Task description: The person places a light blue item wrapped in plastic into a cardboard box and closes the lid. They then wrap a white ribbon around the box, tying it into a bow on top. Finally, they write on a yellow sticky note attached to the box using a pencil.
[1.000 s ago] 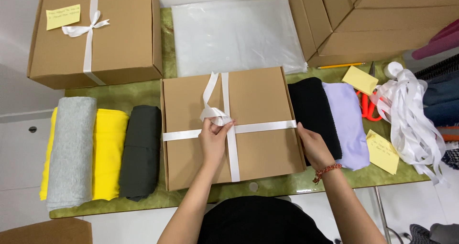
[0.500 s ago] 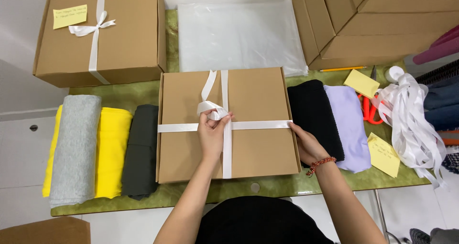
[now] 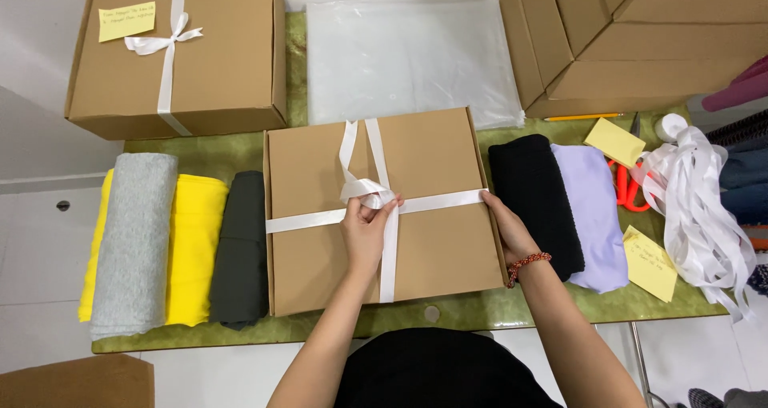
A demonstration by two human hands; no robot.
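A flat brown cardboard box (image 3: 432, 240) lies in front of me on the green table, crossed by a white ribbon (image 3: 308, 219). My left hand (image 3: 366, 230) pinches the ribbon's knot and loop at the middle of the lid. Resting on the box's right edge, my right hand (image 3: 506, 228) holds the ribbon end there; a red bead bracelet is on that wrist.
Rolled grey (image 3: 134, 244), yellow (image 3: 196, 248) and dark fabrics (image 3: 240, 248) lie left of the box; black (image 3: 534, 204) and lilac (image 3: 594, 216) ones right. A ribboned box (image 3: 216, 56), plastic bags (image 3: 408, 60), stacked cartons (image 3: 640, 40), loose ribbon (image 3: 704, 216), scissors and yellow notes surround.
The box has shifted slightly left and toward me. My left hand has drawn the ribbon loop in over the knot; my right hand stays on the right edge.
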